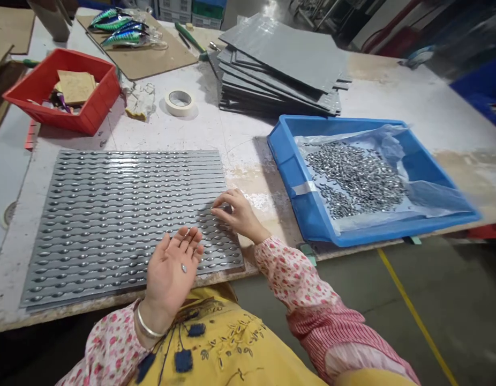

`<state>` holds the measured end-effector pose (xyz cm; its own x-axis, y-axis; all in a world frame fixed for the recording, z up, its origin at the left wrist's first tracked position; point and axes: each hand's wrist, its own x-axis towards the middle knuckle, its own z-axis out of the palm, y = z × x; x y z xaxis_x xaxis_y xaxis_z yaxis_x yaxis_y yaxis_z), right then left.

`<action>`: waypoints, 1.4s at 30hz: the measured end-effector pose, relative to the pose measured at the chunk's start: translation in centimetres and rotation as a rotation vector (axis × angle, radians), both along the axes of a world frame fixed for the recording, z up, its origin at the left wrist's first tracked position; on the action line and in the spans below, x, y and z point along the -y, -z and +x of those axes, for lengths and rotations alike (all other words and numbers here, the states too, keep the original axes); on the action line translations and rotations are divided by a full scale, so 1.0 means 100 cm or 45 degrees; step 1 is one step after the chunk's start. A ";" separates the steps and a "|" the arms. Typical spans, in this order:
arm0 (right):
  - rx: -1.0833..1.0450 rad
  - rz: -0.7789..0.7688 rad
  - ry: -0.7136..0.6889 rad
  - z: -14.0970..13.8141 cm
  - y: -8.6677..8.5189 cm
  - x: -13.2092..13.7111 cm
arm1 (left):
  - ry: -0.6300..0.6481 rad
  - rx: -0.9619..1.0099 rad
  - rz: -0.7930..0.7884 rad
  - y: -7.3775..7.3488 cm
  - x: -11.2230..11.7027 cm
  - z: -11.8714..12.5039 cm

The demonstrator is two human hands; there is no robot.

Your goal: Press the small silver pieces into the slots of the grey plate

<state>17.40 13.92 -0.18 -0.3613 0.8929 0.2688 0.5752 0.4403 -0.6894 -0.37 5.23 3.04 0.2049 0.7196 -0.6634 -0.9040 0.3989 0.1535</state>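
Observation:
A grey grooved tray [111, 214] lies on the table in front of me, its rows filled with small silver teardrop-shaped pieces. My left hand [171, 268] rests palm up over the tray's near right corner, fingers spread, with one small silver piece [184, 267] lying on the palm. My right hand [235, 212] sits at the tray's right edge, fingertips pinched together on the grooves; what they hold, if anything, is too small to see. A blue bin [300, 198] to the right holds a plastic sheet with a heap of the same silver pieces [352, 177].
A stack of grey trays [280, 69] stands behind the blue bin. A red bin [91, 112] with cardboard scraps sits far left. A tape roll [179, 102] lies mid-table. Fishing lures [119, 27] rest on a brown board [151, 59] at the back. The table's front edge is beneath my forearms.

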 end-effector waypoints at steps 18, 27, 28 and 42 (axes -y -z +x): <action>-0.362 -0.339 -0.341 -0.041 -0.017 0.024 | -0.076 0.041 0.055 -0.001 0.000 -0.006; 0.069 -0.077 0.099 -0.035 0.023 -0.024 | -0.017 -0.055 -0.006 0.001 0.001 -0.010; 0.123 -0.050 0.095 -0.036 0.024 -0.024 | -0.014 -0.060 -0.009 0.001 0.001 -0.010; 0.095 -0.021 0.033 -0.036 0.017 -0.026 | 0.053 -0.147 -0.039 -0.007 0.000 -0.011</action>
<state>13.84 16.54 -1.91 -0.3566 0.9063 0.2269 0.6365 0.4135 -0.6511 -1.47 5.23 3.76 0.1554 0.6909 -0.7060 -0.8637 0.4419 0.2424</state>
